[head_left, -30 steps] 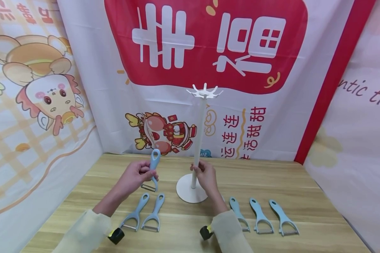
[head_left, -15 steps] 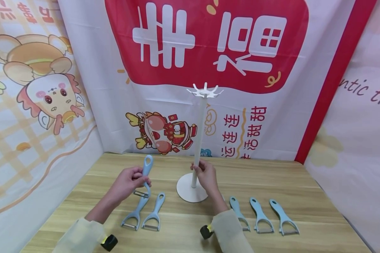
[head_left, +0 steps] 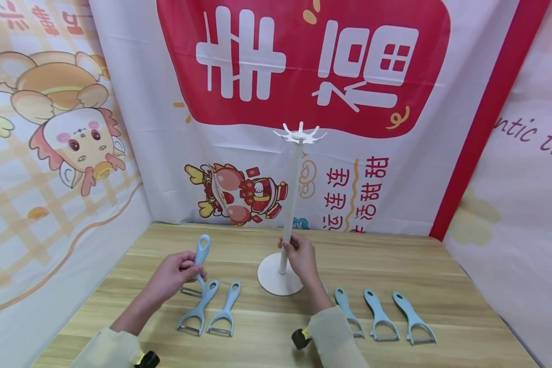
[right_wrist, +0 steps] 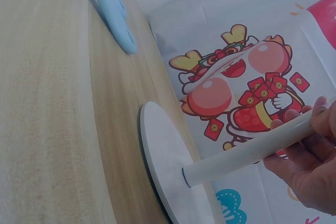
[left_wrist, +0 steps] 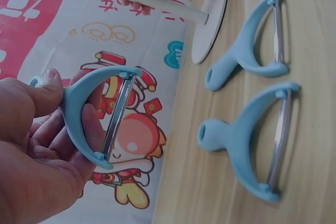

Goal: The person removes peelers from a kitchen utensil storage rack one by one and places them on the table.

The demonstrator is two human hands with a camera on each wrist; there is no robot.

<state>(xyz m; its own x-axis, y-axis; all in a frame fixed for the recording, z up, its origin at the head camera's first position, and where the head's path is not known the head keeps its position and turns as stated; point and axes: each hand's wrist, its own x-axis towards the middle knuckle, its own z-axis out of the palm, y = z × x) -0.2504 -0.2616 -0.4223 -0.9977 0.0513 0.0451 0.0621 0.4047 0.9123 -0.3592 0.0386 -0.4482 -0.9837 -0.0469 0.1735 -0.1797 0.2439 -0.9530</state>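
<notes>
My left hand pinches the handle of a light blue Y-shaped peeler, held above the table with its loop end up. In the left wrist view the peeler's metal blade faces away from the palm. Just below and to the right of that hand lie two more blue peelers on the wood. My right hand grips the lower part of a white pole stand, which is upright on its round base. White hooks spread out at its top, with nothing hung on them.
Right of the right forearm, several greener peelers lie in a row on the wooden table. A printed cloth hangs behind the table's back edge. Further cloths hang at the left and right sides.
My left hand has moved left and a little toward me with its peeler, away from the stand. The right hand keeps its hold on the pole, and the lying peelers stay put.
</notes>
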